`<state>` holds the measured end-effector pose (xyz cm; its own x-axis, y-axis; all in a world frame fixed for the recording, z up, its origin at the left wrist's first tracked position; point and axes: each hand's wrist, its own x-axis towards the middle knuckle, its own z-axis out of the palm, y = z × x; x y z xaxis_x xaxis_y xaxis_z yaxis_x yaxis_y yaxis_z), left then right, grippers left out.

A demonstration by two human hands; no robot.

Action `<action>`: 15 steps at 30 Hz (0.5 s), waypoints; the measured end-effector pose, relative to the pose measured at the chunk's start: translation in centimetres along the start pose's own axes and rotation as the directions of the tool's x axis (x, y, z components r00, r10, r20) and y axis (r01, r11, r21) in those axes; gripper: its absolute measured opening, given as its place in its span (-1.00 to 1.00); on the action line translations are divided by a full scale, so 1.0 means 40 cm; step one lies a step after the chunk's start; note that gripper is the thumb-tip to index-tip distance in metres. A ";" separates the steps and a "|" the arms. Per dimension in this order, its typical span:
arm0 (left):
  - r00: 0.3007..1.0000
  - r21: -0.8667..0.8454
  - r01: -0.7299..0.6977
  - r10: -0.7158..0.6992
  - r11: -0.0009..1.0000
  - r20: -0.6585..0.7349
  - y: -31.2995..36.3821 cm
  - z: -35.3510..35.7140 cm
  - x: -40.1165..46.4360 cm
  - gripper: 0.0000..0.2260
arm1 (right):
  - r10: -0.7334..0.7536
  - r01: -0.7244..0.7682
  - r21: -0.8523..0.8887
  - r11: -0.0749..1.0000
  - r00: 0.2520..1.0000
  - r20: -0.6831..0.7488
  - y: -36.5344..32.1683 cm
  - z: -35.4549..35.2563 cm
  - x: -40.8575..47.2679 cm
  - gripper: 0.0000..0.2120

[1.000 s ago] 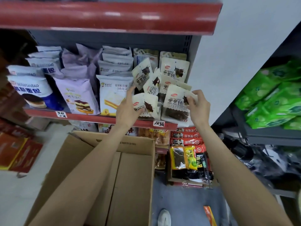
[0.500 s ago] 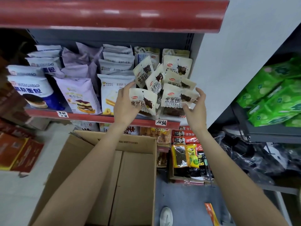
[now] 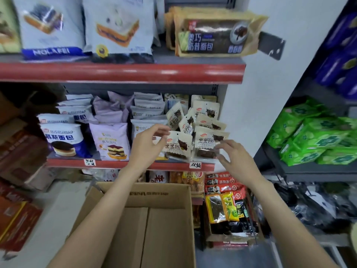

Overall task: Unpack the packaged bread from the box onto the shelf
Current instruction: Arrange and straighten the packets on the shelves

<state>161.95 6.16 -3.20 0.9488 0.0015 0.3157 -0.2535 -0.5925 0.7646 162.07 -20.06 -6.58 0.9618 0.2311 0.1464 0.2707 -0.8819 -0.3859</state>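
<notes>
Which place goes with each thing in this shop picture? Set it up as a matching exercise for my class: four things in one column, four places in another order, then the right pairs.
Things
1. brown bread packs
2. green packs
3. cardboard box
4. small white bread packets

Places
A. on the floor, below the two hands
B. right end of the top red-edged shelf
C. on the grey rack at the right
D. right end of the middle red-edged shelf, by the hands

Pairs: 1-B, 2-C, 3-A, 4-D
</notes>
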 end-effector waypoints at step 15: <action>0.877 -0.096 -0.480 0.479 0.872 -0.031 0.358 -0.255 0.129 -0.59 | -0.257 0.221 -0.139 0.965 0.900 -0.351 -0.255 -0.448 0.000 -0.63</action>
<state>161.29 5.91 15.14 0.7050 -0.2579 0.6606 -0.6944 -0.4401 0.5693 158.61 -18.44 13.68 0.7823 0.2905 0.5509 0.4685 -0.8573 -0.2133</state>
